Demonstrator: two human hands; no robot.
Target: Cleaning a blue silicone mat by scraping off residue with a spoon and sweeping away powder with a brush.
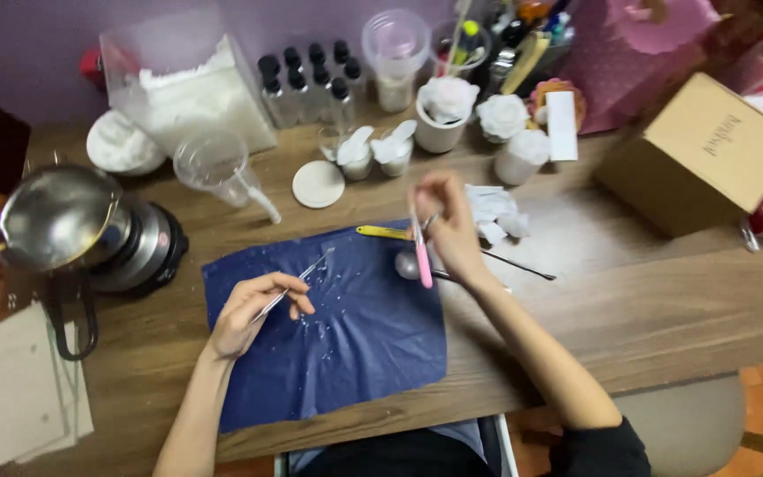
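- Wooden tabletop (664, 300) fills most of the head view, with a purple wall along the top edge and orange floor tiles at the lower right.
- At the centre lies a dark blue cloth (355, 353), spotted with small pale flecks.
- Over the cloth's left part, the left hand (253, 309) has its grip pinched shut on thin metal tweezers (298, 283), whose tips point up and to the right.
- Just above the cloth's upper right corner, the right hand (448, 225) is raised, its fingers closed on a pink-handled tool (420, 256) that hangs downward; the hand is blurred, so the exact hold is hard to make out.
- Beside that hand lie a yellow-handled tool (381, 232), a thin dark rod (518, 265) and crumpled white tissue (492, 212).
- At the left of the frame stands a metal pot (59, 216) on a round black heater (147, 252), with white cards (19, 389) below it.
- In the upper left sit a clear tub of white flakes (187, 88), a white bowl (121, 146), a clear measuring cup (218, 168) and a white disc (318, 184).
- Along the top stand small black-capped bottles (311, 84) and white flower-shaped candles (501, 115).
- At the right rests a brown cardboard box (699, 155).
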